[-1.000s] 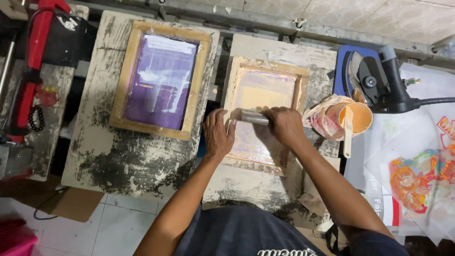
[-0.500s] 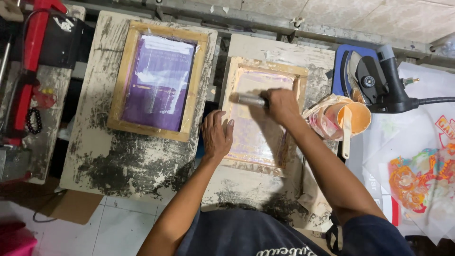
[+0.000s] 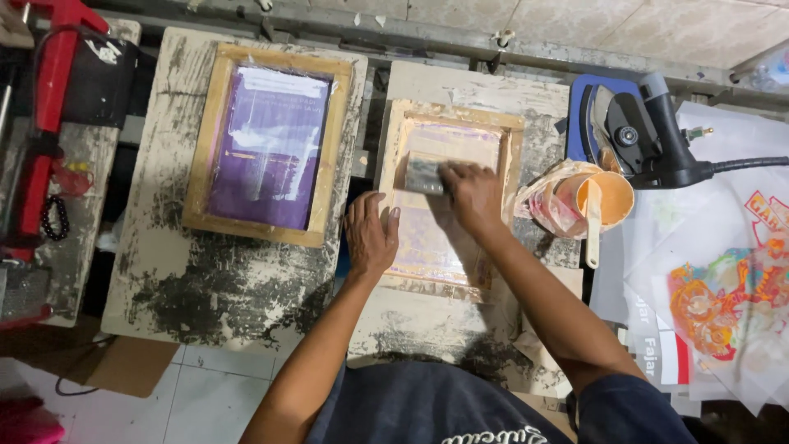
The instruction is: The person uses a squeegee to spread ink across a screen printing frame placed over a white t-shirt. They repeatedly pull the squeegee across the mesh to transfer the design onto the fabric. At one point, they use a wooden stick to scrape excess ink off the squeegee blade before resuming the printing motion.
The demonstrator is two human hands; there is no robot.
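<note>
While gripped by the right hand (image 3: 470, 193), squeegee (image 3: 424, 175) lying flat across upper part of the pinkish mesh of the small wooden screen frame (image 3: 448, 197), blade end sticking out just past the fingers on the thumb side. Right hand clenched around squeegee handle, knuckles up, forearm running down toward the dark shirt (image 3: 460, 411). Left hand (image 3: 370, 234) released, palm down, fingers spread, pressing on the near-left rail of same frame, fingertips reaching onto the mesh; nothing grasped. Both hands close, squeegee just beyond left fingertips. Frame resting on paint-smeared board (image 3: 460, 90). Just beyond right wrist on outer side: orange cup (image 3: 608, 196) of ink with pale stick (image 3: 592, 230) leaning in it, crumpled plastic bag (image 3: 538, 197) touching the cup. Farther out past the cup: black heat gun (image 3: 657, 140) on blue pad (image 3: 583, 107), printed transfer sheets (image 3: 723, 296) with colourful figure. Well apart on left hand's outer side: larger wooden frame with purple screen (image 3: 267, 144) on second scuffed board (image 3: 173, 247). Beyond that, red clamp-like tool (image 3: 45, 107) at far edge. White tile floor (image 3: 214, 395) and cardboard (image 3: 123, 362) below boards.
</note>
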